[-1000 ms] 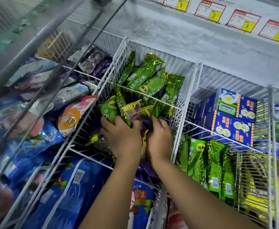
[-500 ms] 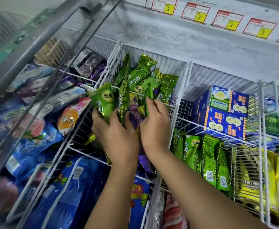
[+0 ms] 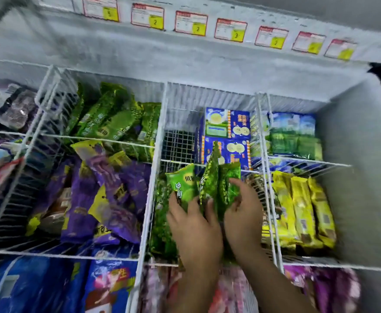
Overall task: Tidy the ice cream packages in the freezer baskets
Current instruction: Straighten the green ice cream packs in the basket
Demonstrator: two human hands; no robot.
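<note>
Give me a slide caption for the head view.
Both hands lower shiny green ice cream packets into a white wire freezer basket.

Green packages [image 3: 204, 186] with paler green round motifs and speckled edges are showing at the centre. At ten o'clock, further green wrappers [image 3: 108, 123] with yellow-green ovals are glinting. Purple wrappers [image 3: 108, 195] with yellow corner patches are lying at nine o'clock. Blue boxes [image 3: 228, 129] with pale yellow discs and orange-striped borders are standing at twelve o'clock. Yellow packs [image 3: 302, 211] with dark label squares are sitting at three o'clock. Blue-and-green packs [image 3: 293, 134] are appearing at two o'clock. White wire baskets [image 3: 155, 150] are framing everything. Price tags [image 3: 190, 23], white with red borders and yellow squares, are lining the top. Blue bags [image 3: 38, 288] are filling seven o'clock.
</note>
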